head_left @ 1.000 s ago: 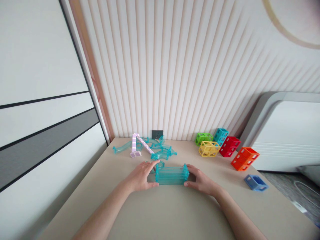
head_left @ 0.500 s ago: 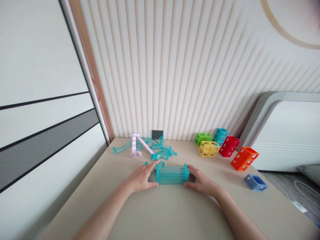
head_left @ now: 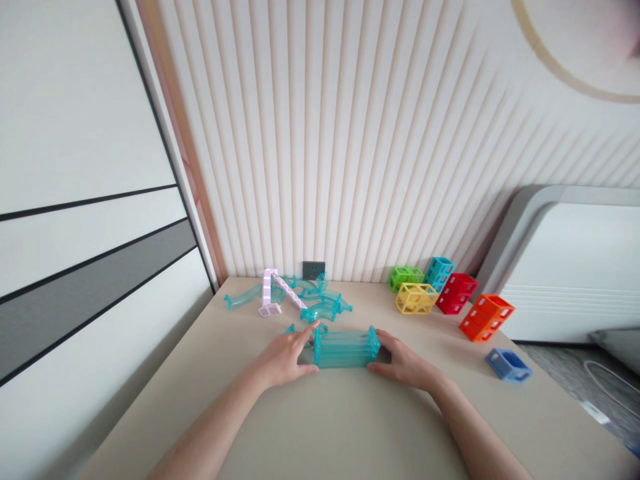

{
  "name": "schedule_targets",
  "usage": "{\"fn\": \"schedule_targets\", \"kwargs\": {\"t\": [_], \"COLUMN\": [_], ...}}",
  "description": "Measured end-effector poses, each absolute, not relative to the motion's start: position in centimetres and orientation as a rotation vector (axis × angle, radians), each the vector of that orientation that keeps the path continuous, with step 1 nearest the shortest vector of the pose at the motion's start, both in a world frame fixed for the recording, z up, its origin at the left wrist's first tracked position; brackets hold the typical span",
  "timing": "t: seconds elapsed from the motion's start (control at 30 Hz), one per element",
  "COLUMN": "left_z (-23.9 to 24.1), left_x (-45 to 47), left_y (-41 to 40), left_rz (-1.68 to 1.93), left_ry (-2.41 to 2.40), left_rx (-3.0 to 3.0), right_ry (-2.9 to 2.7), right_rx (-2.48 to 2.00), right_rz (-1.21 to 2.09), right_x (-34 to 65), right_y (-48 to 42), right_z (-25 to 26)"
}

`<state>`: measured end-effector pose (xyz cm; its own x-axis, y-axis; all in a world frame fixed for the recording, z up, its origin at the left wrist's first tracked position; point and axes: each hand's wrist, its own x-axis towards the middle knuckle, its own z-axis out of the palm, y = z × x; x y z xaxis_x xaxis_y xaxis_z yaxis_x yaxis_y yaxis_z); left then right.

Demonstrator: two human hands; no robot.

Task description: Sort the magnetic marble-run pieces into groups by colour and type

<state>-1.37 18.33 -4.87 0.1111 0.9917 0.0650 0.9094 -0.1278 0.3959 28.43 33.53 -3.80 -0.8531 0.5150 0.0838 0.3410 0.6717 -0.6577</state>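
Between my two hands, on the table, is a stack of translucent teal track pieces (head_left: 347, 351), lying sideways with their ends lined up. My left hand (head_left: 286, 355) presses on the stack's left end, thumb in front and fingers behind. At the right end, my right hand (head_left: 400, 360) is curved round it in the same way, some fingers hidden by the stack. Just behind my left fingers is another small teal piece (head_left: 323, 328), partly covered. Farther back lie curved teal track pieces (head_left: 323, 308) in a loose group, with lilac strip pieces (head_left: 267, 287) among them.
Open-frame blocks stand at the right: green (head_left: 406, 277), yellow (head_left: 417, 298), teal (head_left: 439, 272), red (head_left: 457, 293), orange (head_left: 487, 317) and blue (head_left: 509, 365). A ribbed wall with a black socket (head_left: 314, 269) borders the table's (head_left: 330, 427) back. A white cabinet (head_left: 90, 280) rises on the left.
The stack and my left hand have shifted very slightly right. My right hand stays at the other end, and the view has turned a little.
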Motion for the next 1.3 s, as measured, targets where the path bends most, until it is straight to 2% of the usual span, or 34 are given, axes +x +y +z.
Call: {"fn": "schedule_targets", "kwargs": {"t": [0.7,1.07,1.3], "left_z": [-5.8,-5.6,-5.6], "left_x": [-0.9,-0.8,-0.8], "left_y": [18.7,18.6,18.6], "left_rz": [0.504,0.503,0.515], "left_ry": [1.789,1.787,1.767], "left_rx": [2.193,2.188,2.217], "right_ry": [-2.499,-2.415,-2.188], "right_rx": [-0.881,-1.053,-1.296], "right_rz": [0.958,0.78,0.501], "right_x": [33.6,36.7,36.3], "right_y": [38.0,40.4,39.2], "right_z": [-5.0,-5.6,-9.5]}}
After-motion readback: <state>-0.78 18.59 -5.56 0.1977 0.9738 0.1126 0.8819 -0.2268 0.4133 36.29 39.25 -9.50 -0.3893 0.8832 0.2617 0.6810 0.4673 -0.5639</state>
